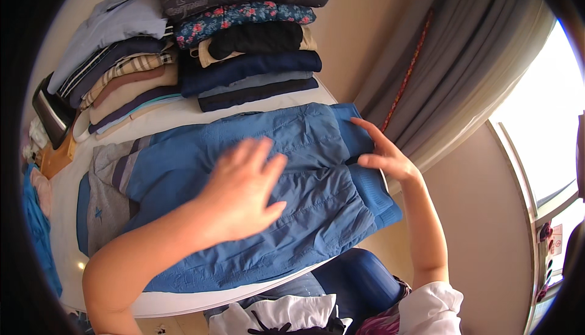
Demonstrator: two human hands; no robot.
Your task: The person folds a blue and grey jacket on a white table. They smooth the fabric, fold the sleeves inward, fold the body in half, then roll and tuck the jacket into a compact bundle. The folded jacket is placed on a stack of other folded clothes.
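A blue jacket (pixel 183 152) with a grey inner section lies spread sideways over the white table (pixel 173 305). My left hand (pixel 249 189), slightly blurred, is over the middle of the garment with its fingers apart; whether it touches the cloth I cannot tell. At the garment's right end, my right hand (pixel 384 152) rests by the ribbed blue edge, thumb and forefinger apart on either side of a fold. Its other fingers are hidden.
Behind the garment stand a tall stack of folded clothes (pixel 249 67) and a second stack (pixel 132 70) to its left. A black and silver object (pixel 52 111) is at the far left. Grey curtains (pixel 438 61) hang at the right beside a window (pixel 539 106).
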